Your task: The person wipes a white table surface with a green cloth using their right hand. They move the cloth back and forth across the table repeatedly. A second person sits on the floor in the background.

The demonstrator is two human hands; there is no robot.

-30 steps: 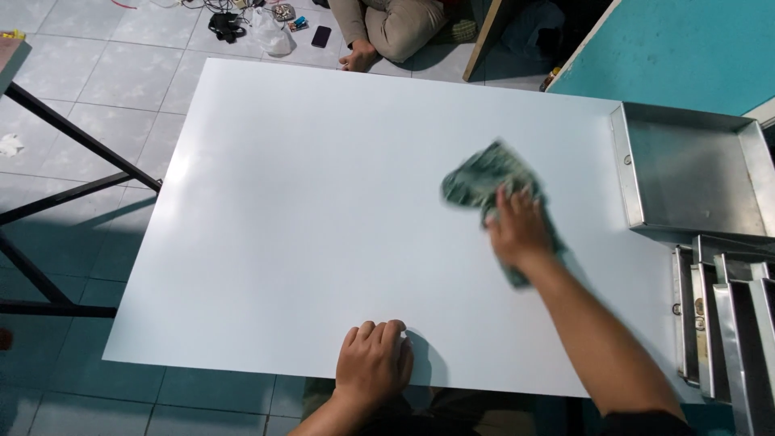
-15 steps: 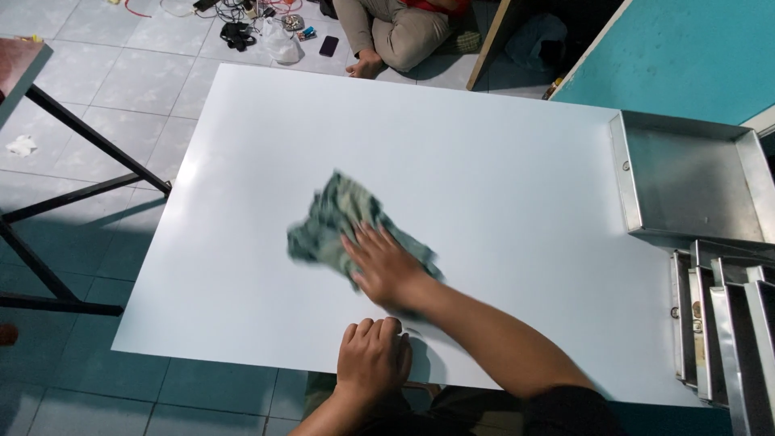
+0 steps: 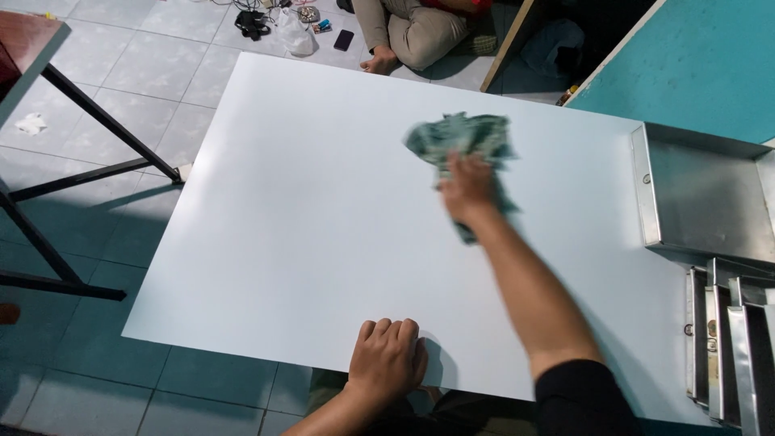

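1. White table (image 3: 307, 242): one, a flat glossy board filling the middle of the frame, with its near edge at the bottom.
2. Right hand (image 3: 467, 190): one, reaching from the lower right to the upper middle of the frame. It is laid palm down on the cloth with the fingers pressing the fabric to the board; the picture is blurred here, so I cannot tell how tightly the fingers bunch the fabric.
3. Green cloth (image 3: 460, 139): one, crumpled and patterned, lying on the table in the upper middle of the frame. It sits partly under the right hand and bulges out beyond the fingertips.
4. Left hand (image 3: 389, 363): one, at the bottom centre. The fingers are curled and together, it rests on the near edge of the table, and it holds nothing.
5. Metal trays: one shallow open metal tray (image 3: 702, 194) at the right edge, touching the table. Below it, at the lower right, stands a set of upright trays (image 3: 726, 347); at least three can be counted and the rest are cut off.
6. Dark-framed stand (image 3: 73, 186): one, at the left of the frame, on the tiled floor (image 3: 121, 73).
7. Seated person (image 3: 412, 32): one, on the floor at the top of the frame. A dark phone (image 3: 344, 39) and other small clutter lie near them.
8. Risks, as a judgement:
   - A wide sweep to the right could knock the open tray, since it sits against the table.
   - The loose cloth could slip out from under the palm.
   - If the bracing hand lifted, the board might shift.
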